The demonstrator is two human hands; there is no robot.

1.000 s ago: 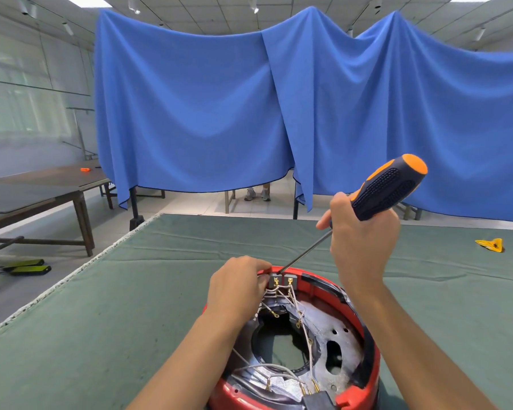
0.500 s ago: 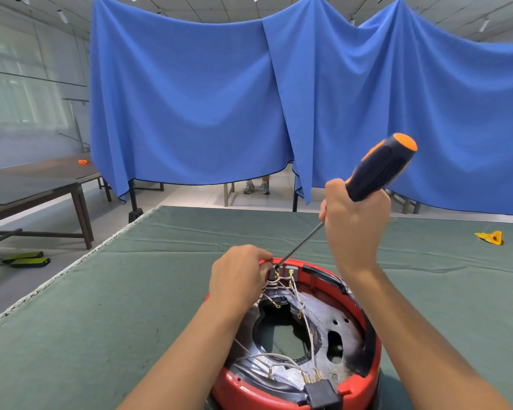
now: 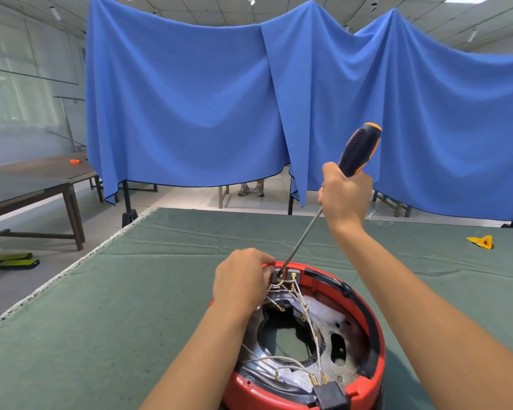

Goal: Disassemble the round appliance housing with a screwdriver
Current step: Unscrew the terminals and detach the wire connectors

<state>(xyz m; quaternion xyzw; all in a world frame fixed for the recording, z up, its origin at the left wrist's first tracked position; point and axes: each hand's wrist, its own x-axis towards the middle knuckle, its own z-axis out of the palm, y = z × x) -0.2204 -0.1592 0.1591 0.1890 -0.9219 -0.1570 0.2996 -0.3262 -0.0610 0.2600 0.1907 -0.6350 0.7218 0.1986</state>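
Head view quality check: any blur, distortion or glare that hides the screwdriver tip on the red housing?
Head view: lighting is even and soft, no glare on the red housing. Wide-angle distortion bows the ceiling and blue curtain. The screwdriver, gripped by the right hand, is sharp; its tip at the terminal block stays visible beside the left hand. The far left wall looks hazy.

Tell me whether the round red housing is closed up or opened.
Opened: the round red plastic housing lies with its inside facing up, showing the bare metal plate and loose white wires.
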